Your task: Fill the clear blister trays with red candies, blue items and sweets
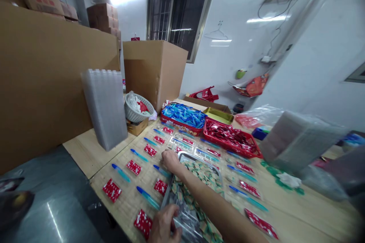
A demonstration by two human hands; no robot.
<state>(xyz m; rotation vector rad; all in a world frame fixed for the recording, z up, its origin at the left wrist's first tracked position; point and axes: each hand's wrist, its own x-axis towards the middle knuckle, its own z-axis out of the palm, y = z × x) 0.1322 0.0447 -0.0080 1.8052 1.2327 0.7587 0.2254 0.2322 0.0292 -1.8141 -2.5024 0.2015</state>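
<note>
My left hand (165,223) is at the bottom, beside the metal tray's near left side, its fingers curled; what they hold is hidden. My right hand (170,160) reaches across the metal tray (219,177) to its far left corner, fingers bent downward and closed, their tips hidden. Small greenish-tan pieces (199,171) fill much of the tray, with clear plastic in its near part. Around it lie rows of clear plastic trays with blue pens (147,197) and red dotted packets (143,223). A red packet lies just left of my left hand.
Behind the rows stand a bin of blue pens (182,115), a red basket of red packets (228,136) and a gold tray (218,115). Stacked clear trays (107,110) and a grey basket (138,115) stand left. Another wrapped stack (296,140) stands right. Large cardboard boxes (145,68) rise behind.
</note>
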